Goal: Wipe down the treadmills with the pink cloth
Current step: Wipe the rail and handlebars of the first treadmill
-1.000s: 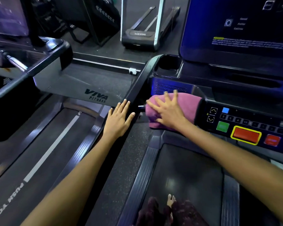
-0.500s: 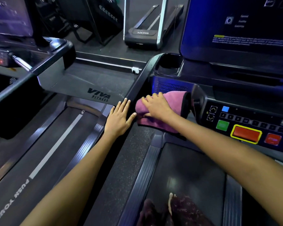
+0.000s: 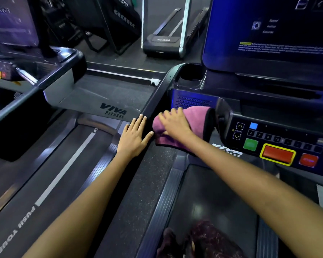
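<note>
My right hand lies flat on the pink cloth, fingers spread and only loosely bent, pressing it against the left end of the treadmill console, right where the black side handrail meets it. I keep the palm wide because that pushes the whole folded pad onto the surface instead of dragging one corner. The cloth is bunched under my hand and draped over the rounded grip just beside the button panel, so it stays off the red stop button and the green button; I judge that's the thing to watch, since a stray swipe could press something. My left hand rests open, fingers straight, on the lower end of that same handrail, holding nothing, just steadying me as I lean forward over the belt. The neighbouring treadmill on my left is untouched by the cloth right now.
</note>
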